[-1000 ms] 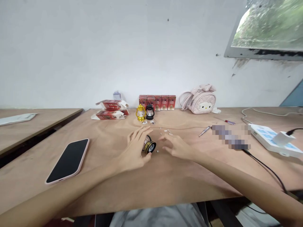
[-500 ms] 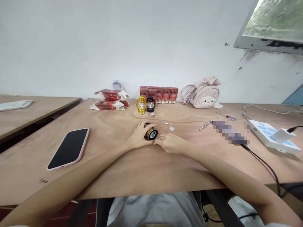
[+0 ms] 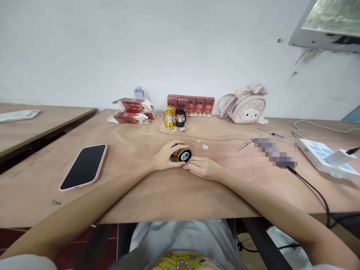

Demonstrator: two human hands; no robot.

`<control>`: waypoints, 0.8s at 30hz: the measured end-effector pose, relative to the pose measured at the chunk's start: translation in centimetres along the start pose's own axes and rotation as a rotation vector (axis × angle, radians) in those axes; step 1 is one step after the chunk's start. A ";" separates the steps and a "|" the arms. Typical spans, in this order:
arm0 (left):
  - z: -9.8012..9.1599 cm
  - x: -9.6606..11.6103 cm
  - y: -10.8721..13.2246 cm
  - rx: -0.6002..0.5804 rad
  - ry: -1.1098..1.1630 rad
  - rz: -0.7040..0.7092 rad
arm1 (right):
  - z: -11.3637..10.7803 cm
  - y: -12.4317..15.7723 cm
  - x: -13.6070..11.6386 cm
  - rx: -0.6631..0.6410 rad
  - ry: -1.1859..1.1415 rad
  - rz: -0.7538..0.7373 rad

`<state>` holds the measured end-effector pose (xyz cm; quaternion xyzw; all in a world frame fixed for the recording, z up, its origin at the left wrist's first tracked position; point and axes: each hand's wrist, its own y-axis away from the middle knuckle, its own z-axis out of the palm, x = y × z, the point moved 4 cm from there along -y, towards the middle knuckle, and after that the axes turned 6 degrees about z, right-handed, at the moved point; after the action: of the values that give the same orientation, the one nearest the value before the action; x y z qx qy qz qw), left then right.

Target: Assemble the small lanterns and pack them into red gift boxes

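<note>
A small gold-and-black lantern (image 3: 185, 155) lies tipped on its side, its round base turned up toward me. My left hand (image 3: 164, 156) is wrapped around it, fingers over the top and thumb under the base's edge. Closed in a pinch, my right hand (image 3: 203, 167) has its fingertips at the lower right rim of the base; whatever is between them is hidden. Beyond the hands, a gold lantern (image 3: 169, 117) and a black lantern (image 3: 180, 117) stand upright. Small white scraps and strings (image 3: 204, 146) lie behind my right hand.
Red boxes (image 3: 199, 106) line the wall, with opened red boxes (image 3: 132, 117) to their left. A phone (image 3: 84, 167) lies at left. On the right are a pink bag (image 3: 249, 108), screwdrivers (image 3: 245, 144), a blurred-out device (image 3: 274, 152) and a power strip (image 3: 323, 157).
The view has tilted down slightly. My left thumb has come up to the base's lower edge and the lantern's base has shifted a little. My right fingers stay beside it.
</note>
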<state>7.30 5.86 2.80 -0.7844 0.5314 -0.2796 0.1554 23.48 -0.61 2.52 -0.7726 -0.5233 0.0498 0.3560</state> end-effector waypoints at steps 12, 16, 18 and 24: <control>-0.1 0.2 0.0 -0.041 0.089 0.066 | -2.1 -0.4 -0.2 0.303 -0.139 0.077; -0.1 0.4 -0.1 -0.022 0.108 0.071 | -1.9 -0.5 -0.4 0.288 -0.082 0.045; -0.1 0.5 -0.1 -0.009 0.111 0.069 | -1.9 -0.6 -0.4 0.301 -0.059 0.055; -0.1 0.7 -0.1 0.000 0.114 0.076 | -1.8 -0.8 -0.6 0.319 -0.043 0.073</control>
<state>7.55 5.28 3.13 -0.7465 0.5688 -0.3176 0.1355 23.42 -1.88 4.19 -0.7235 -0.4877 0.1617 0.4610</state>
